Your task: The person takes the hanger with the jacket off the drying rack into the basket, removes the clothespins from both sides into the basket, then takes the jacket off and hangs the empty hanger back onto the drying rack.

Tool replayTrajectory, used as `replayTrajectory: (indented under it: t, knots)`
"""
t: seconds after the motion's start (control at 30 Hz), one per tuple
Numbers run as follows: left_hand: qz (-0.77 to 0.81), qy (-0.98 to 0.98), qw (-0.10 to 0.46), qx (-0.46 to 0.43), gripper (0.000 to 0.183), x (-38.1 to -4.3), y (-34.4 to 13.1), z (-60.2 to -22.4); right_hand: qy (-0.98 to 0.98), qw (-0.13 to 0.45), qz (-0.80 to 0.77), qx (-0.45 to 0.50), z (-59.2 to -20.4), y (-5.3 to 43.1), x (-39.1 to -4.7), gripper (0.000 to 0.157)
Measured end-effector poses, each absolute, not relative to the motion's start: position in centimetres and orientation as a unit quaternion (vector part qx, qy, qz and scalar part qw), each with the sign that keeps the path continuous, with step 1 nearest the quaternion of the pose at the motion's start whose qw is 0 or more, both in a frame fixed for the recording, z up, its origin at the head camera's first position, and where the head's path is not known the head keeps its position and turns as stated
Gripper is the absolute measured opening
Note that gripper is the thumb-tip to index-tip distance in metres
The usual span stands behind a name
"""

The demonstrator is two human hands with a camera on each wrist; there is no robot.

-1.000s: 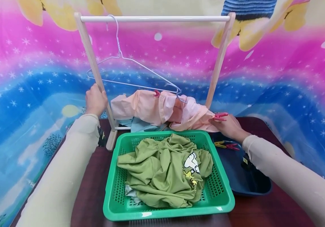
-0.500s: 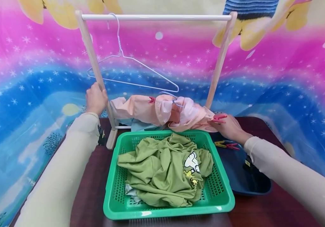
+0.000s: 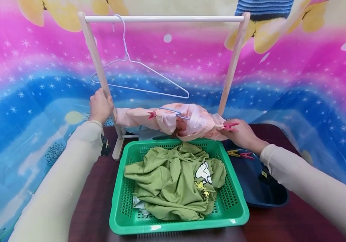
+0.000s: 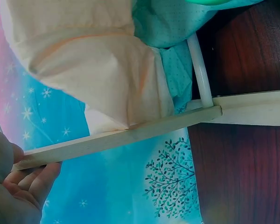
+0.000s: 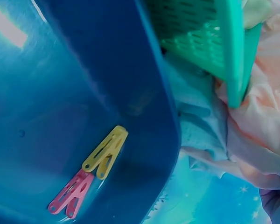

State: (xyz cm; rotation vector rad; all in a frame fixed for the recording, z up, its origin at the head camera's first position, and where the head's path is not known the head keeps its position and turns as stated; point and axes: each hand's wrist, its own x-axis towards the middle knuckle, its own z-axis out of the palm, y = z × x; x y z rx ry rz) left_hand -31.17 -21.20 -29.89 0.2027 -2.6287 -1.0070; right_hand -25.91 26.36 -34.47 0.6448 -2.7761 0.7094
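Observation:
My left hand (image 3: 101,107) grips the left wooden post of a small clothes rack (image 3: 95,50). A peach-pink garment (image 3: 133,117) lies bunched low between the posts, with a hanger hook (image 3: 173,110) poking out of it. One red clothespin (image 3: 152,115) is clipped on its left part, another clothespin (image 3: 230,126) at its right end. There my right hand (image 3: 241,134) holds the cloth, its fingertips partly hidden. In the left wrist view, thumb and fingers wrap the post beside the pink cloth (image 4: 93,79). The right hand is out of its own wrist view.
An empty white wire hanger (image 3: 148,90) hangs from the rack's top bar. In front stands a green basket (image 3: 179,228) with a crumpled green garment (image 3: 170,181). A dark blue tub (image 3: 251,188) at right holds yellow (image 5: 107,149) and red clothespins. Light-blue cloth (image 4: 177,70) lies under the pink garment.
The pink garment has sunk lower, and its hook has tipped down and to the left. The left red clothespin shifted left and down with it. Both hands keep nearly the same places.

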Motion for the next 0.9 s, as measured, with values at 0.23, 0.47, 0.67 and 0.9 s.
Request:
replayTrajectory:
  t: [0.23, 0.47, 0.67, 0.9]
  knots:
    - [-0.357, -0.919, 0.15, 0.073, 0.041, -31.3, -21.4, -30.0, -0.93, 0.11, 0.258, 0.237, -33.2, 25.9, -25.4, 0.009]
    - [-0.357, -0.919, 0.151, 0.077, 0.04, -31.2, -21.2, -29.9, -0.922, 0.109, 0.269, 0.257, -31.6, 25.8, -24.5, 0.013]
    - [-0.359, -0.918, 0.149, 0.082, 0.041, -31.3, -21.2, -29.9, -0.907, 0.114, 0.291, 0.281, -30.9, 25.6, -23.9, 0.012]
    - [-0.366, -0.915, 0.15, 0.074, 0.042, -31.2, -21.2, -29.9, -0.9, 0.108, 0.295, 0.301, -30.4, 26.0, -23.4, 0.013]
